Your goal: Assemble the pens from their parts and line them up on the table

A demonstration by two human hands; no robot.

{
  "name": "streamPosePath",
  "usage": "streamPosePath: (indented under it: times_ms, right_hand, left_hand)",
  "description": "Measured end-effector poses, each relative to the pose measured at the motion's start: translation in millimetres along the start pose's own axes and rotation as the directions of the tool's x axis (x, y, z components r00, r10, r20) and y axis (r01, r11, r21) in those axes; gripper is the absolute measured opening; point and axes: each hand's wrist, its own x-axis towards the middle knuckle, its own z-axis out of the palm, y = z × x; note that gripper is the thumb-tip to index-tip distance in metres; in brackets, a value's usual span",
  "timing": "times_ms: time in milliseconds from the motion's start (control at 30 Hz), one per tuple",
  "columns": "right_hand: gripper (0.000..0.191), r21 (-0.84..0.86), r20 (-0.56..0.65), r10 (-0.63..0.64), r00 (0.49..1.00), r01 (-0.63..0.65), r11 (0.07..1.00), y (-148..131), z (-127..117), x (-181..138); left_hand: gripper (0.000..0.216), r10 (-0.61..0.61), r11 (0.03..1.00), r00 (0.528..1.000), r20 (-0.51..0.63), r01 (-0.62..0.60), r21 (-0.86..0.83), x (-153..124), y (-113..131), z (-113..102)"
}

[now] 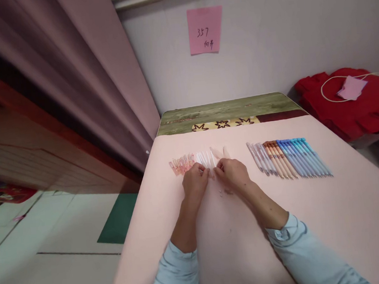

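Note:
My left hand [194, 183] and my right hand [233, 172] are close together over the table, both pinched with thumb against fingers. What sits in the pinches is too small and blurred to make out. Just beyond the fingertips lie several slim white sticks [203, 158] in a row. Left of them is a row of short, pinkish, patterned tubes [181, 163]. Pale pointed pieces [216, 152] lie behind my right hand. Tiny bits [220, 194] lie just below my hands. To the right, several pens [288, 159] with clear, brown, blue and turquoise tops lie side by side.
The table has a pale pink cover [235, 254] and a green patterned strip [223, 110] at its far edge. A wall with a pink note [205, 31] stands behind. Red cloth [329, 113] with a white cable is at right; a curtain [108, 78] hangs at left.

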Motion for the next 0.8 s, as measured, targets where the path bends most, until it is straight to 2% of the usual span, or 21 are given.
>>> streamPosePath:
  times_ms: [433,800]
  right_hand:
    - [0.018,-0.006,-0.008,0.012,1.0,-0.013,1.0,0.1,2.8,-0.3]
    - [0.02,-0.043,-0.004,0.009,1.0,-0.009,0.999,0.7,3.0,-1.2]
  left_hand:
    - [0.016,0.023,0.999,0.999,0.03,-0.022,-0.025,-0.9,1.2,1.4]
    - [0.012,0.014,0.999,1.0,0.012,-0.013,-0.046,-1.1,1.1,1.1]
